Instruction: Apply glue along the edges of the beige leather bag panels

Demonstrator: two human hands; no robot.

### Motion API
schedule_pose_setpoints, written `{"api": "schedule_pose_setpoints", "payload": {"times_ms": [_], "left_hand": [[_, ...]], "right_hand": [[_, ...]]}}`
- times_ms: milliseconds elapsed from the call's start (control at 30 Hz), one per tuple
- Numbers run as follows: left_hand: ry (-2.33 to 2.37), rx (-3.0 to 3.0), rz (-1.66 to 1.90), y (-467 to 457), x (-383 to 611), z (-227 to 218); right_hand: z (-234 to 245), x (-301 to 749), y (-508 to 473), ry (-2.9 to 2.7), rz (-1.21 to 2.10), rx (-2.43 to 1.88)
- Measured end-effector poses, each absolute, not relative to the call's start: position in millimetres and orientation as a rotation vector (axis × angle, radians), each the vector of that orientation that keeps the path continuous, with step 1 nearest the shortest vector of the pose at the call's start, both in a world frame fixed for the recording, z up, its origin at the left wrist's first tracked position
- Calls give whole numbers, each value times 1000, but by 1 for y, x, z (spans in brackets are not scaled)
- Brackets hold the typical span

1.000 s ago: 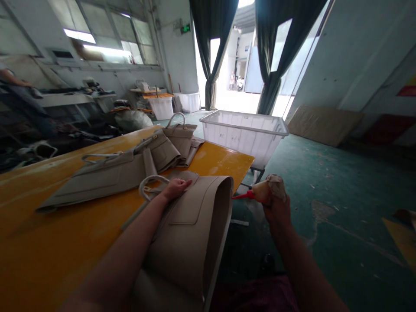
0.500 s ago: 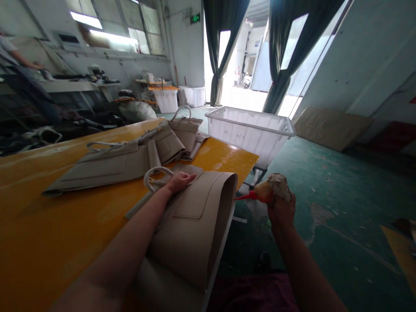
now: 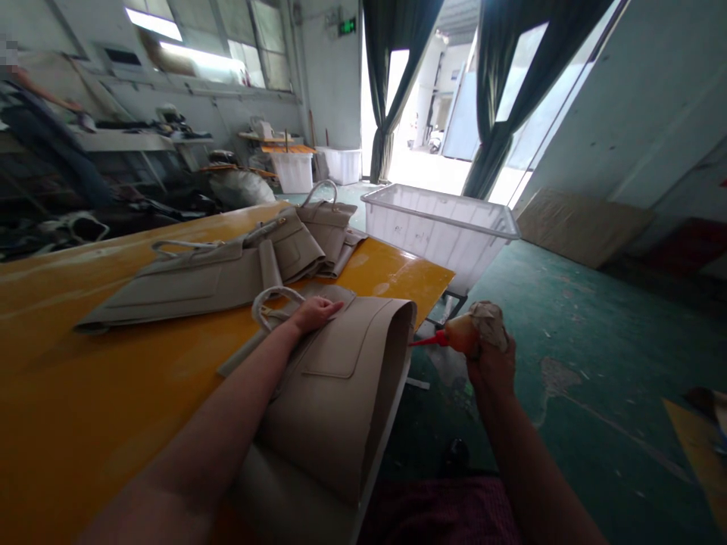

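A beige handbag panel (image 3: 335,401) with a stitched pocket outline lies over the table's near edge, its open end facing right. My left hand (image 3: 319,313) is closed on the bag's upper edge, next to its looped handle (image 3: 278,295). In my right hand (image 3: 495,359) is a glue bottle (image 3: 463,333), wrapped at its base in crumpled tan material. Its thin red nozzle points left, with the tip at the rim of the bag's open end; whether it touches I cannot tell.
More beige bags (image 3: 187,280) lie farther back on the orange table (image 3: 141,401). Beyond the table's right corner stands a white plastic tub (image 3: 437,227) on the green floor. A person (image 3: 51,129) is at a bench far left. Dark curtains (image 3: 386,83) frame a bright doorway.
The view has shifted very slightly. Both hands, the bag and the glue bottle keep nearly the same positions.
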State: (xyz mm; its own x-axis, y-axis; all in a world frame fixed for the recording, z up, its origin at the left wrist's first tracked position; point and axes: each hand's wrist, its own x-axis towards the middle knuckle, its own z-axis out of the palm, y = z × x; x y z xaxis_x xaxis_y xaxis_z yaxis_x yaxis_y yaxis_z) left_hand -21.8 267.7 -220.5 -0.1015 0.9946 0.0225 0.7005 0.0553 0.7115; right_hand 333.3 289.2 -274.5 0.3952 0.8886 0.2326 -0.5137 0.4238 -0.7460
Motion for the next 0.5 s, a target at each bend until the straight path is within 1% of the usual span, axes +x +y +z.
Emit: {"api": "schedule_pose_setpoints", "payload": {"times_ms": [300,500], "left_hand": [[1861,1694,797,267,-22,-220],[1885,1695,802,267,-22,-220]], "right_hand": [[-284,334,290,-592,923,-720],[-276,333,280,-654,969,-710]]}}
